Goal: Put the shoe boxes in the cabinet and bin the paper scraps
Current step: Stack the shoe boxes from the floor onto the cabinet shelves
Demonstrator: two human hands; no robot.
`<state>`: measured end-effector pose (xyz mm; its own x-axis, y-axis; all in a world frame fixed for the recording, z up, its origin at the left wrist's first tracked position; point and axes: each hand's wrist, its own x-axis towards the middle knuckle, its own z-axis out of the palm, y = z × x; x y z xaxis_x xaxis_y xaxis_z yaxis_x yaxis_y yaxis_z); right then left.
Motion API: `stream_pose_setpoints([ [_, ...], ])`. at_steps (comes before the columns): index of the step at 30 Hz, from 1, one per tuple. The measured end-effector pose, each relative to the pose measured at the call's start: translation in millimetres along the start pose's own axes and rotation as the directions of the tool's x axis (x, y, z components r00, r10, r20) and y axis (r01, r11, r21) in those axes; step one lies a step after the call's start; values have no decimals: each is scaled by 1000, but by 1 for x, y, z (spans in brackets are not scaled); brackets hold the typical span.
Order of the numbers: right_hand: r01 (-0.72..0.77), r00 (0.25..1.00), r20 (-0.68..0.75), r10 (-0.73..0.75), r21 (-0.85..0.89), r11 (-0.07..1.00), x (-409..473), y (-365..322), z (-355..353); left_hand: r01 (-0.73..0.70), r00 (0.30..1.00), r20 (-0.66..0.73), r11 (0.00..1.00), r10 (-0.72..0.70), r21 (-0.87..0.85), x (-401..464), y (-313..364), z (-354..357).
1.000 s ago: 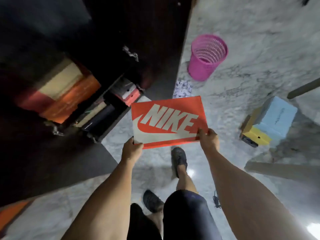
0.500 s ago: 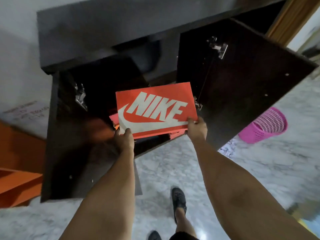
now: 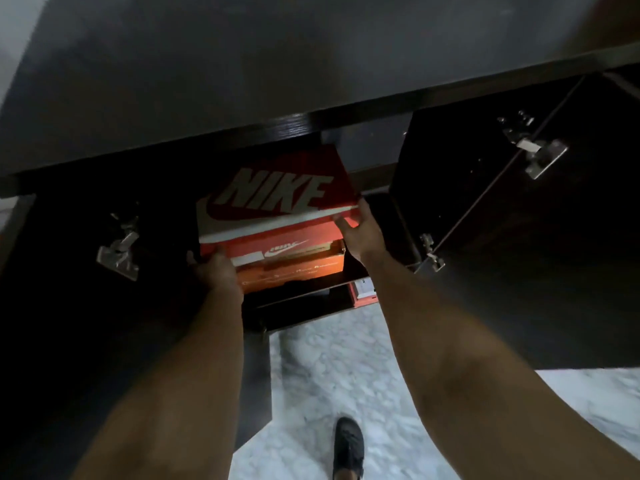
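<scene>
Two hands (image 3: pixel 214 271) (image 3: pixel 362 233) hold one red box (image 3: pixel 277 195) over perhaps two more.

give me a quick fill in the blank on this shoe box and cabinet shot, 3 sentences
1. The red shoe box has the word ____ printed on its lid.
2. The left hand and right hand hold it at its two ____ corners.
3. It sits above an ____ box on the cabinet shelf.

Missing words: NIKE; near; orange
</scene>
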<state>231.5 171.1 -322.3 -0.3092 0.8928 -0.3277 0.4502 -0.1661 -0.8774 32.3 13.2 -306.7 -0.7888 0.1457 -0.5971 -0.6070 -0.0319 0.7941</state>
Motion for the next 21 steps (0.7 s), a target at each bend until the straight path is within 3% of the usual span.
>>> stream_pose_setpoints([
  [2,16,1000,-13,-17,-33,999,10,-6,7,42,999,-16,998,-43,-39,0,5,12],
  [6,-7,1000,21,8,-62,998,22,-16,21,131,987,105,990,-124,-57,-1,14,28],
  [11,-23,1000,10,25,-129,991,-2,-17,19,136,976,139,967,-168,215,-19,15,9],
  [21,-333,941,-72,330,-45,942,-140,57,-21,55,912,272,750,-306,659,-112,-24,-45],
])
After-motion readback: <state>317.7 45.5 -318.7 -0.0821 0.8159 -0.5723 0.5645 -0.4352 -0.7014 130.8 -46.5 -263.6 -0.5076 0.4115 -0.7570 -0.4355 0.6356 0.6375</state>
